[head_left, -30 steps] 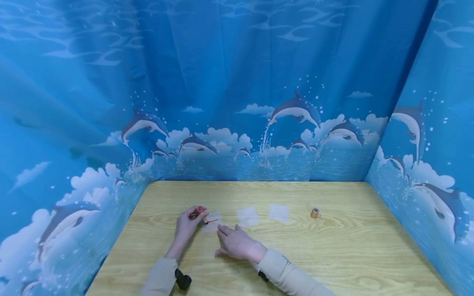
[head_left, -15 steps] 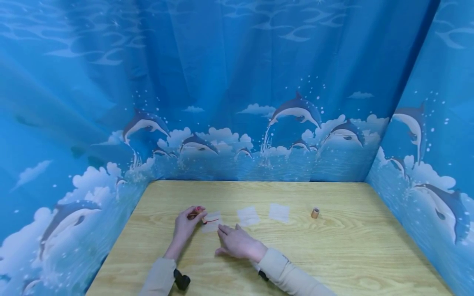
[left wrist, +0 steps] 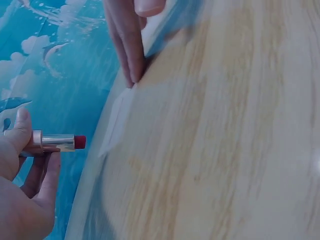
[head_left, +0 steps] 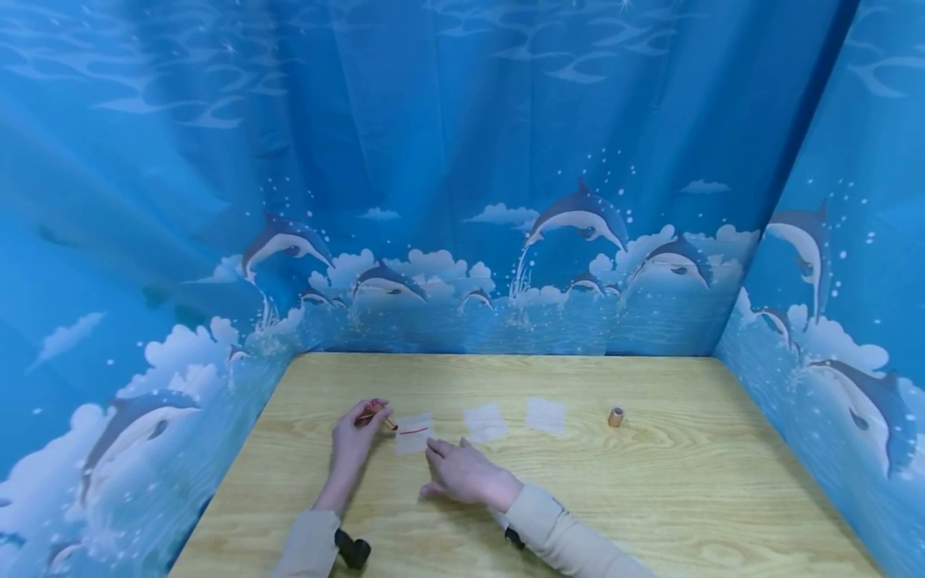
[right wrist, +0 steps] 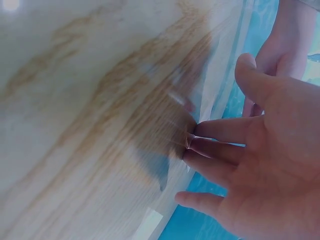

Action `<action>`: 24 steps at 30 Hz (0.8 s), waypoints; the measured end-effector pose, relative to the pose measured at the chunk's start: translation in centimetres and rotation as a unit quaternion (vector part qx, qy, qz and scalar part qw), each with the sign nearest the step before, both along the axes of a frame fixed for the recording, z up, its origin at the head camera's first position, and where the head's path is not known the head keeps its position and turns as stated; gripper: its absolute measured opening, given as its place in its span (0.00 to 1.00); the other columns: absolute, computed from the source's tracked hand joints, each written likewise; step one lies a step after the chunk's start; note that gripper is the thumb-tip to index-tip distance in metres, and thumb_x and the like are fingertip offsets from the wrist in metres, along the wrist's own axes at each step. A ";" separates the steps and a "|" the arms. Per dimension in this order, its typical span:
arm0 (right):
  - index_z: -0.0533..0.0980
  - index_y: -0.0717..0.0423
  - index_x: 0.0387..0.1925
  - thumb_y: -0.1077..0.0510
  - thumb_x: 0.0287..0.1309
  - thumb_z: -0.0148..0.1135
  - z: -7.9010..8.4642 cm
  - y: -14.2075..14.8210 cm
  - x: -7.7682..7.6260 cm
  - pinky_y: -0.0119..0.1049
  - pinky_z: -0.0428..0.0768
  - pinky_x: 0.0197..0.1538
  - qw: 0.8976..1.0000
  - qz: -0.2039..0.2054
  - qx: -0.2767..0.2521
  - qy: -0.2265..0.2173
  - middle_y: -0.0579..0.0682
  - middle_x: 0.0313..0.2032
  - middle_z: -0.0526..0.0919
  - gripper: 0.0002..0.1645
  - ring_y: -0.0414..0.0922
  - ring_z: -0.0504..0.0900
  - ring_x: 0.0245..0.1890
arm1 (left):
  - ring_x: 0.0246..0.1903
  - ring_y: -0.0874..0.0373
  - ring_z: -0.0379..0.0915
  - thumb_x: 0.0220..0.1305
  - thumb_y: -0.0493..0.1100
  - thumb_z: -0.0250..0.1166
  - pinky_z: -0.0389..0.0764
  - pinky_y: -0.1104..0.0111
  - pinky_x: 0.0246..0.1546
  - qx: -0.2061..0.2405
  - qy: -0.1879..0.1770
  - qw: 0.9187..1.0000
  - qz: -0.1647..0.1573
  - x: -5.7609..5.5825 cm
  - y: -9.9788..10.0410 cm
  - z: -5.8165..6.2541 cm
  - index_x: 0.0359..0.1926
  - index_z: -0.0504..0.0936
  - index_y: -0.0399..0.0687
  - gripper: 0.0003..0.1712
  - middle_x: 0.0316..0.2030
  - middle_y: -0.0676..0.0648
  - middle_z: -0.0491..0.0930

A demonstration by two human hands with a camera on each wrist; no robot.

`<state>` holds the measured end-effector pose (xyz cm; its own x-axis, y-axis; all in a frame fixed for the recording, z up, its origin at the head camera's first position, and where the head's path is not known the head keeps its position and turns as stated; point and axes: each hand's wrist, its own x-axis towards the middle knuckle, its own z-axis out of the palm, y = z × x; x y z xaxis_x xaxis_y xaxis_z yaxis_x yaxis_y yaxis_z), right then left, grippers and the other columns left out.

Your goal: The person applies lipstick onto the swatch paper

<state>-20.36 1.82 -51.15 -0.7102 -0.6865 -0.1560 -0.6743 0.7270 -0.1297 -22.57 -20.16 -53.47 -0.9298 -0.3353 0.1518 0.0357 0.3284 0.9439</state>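
My left hand [head_left: 352, 443] pinches a lipstick [left wrist: 64, 142] between thumb and fingers, its red tip bare. In the head view, it is at the left edge of a thin white paper square [head_left: 412, 446]. A red stroke [head_left: 414, 432] runs across that square. The left wrist view has the lipstick raised off the table. My right hand [head_left: 466, 475] lies at the square's right edge, its straight fingertips [right wrist: 200, 129] touching down there. Further right, a short copper-coloured cylinder [head_left: 616, 417], like the lipstick's cap, stands on the table.
Two more white paper squares, a middle one [head_left: 486, 423] and a right one [head_left: 545, 415], lie flat in a row on the wooden table [head_left: 650, 498]. A blue dolphin-print curtain [head_left: 462, 201] closes off the back and sides.
My left hand has drawn the lipstick leftward, off the red stroke to the paper's left edge, and tilted it. The stroke now shows uncovered. My right hand has stayed in place.
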 end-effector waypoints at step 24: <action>0.66 0.56 0.72 0.31 0.66 0.56 0.4 -0.2 -0.1 0.52 0.75 0.68 0.998 -0.008 -0.058 -0.006 0.58 0.75 0.61 0.45 0.54 0.70 0.70 | 0.43 0.68 0.79 0.69 0.47 0.68 0.84 0.74 0.50 0.177 -0.001 0.984 0.021 1.8 -0.1 1.3 0.57 0.80 0.34 0.24 0.49 0.50 0.83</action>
<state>-20.44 1.58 -50.77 -0.7199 -0.6889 -0.0846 -0.6607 0.7175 -0.2206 -20.78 -20.22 -52.14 -0.9142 -0.4049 0.0167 0.0267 -0.0190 0.9995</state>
